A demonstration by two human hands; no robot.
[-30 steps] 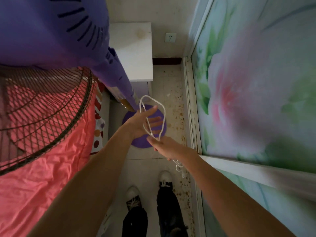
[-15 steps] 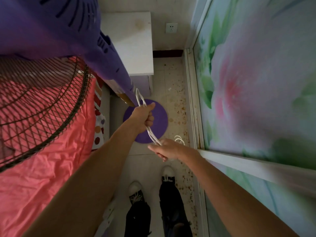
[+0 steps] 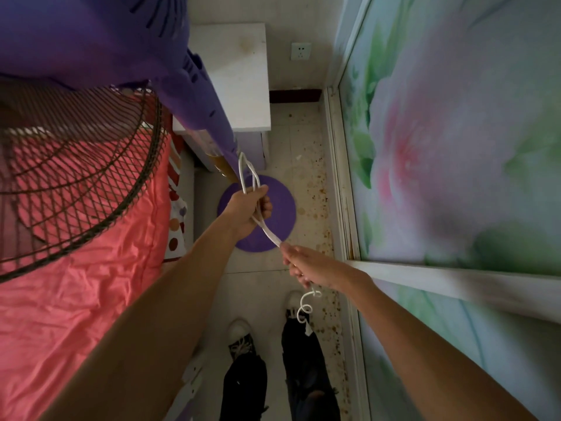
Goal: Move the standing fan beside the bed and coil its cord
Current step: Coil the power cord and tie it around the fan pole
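The purple standing fan (image 3: 100, 41) looms at the upper left, with its dark wire cage (image 3: 76, 165) over the bed and its round purple base (image 3: 282, 208) on the floor. My left hand (image 3: 250, 205) is closed around folded loops of the white cord (image 3: 247, 174), which stick out above the fist. A doubled strand runs down to my right hand (image 3: 306, 265), which pinches it. The loose cord end (image 3: 305, 308) curls below that hand, over my right shoe.
A bed with a pink sheet (image 3: 76, 299) fills the left. A white bedside table (image 3: 239, 74) stands at the back, with a wall socket (image 3: 300, 51) beside it. A sliding door with a flower print (image 3: 455, 147) lines the right. My feet (image 3: 243, 335) stand on the narrow tiled floor.
My left hand went from open inside the cord loop to a closed fist around it. My right hand slid down the cord, drawing the strand taut; the loose end now dangles below it.
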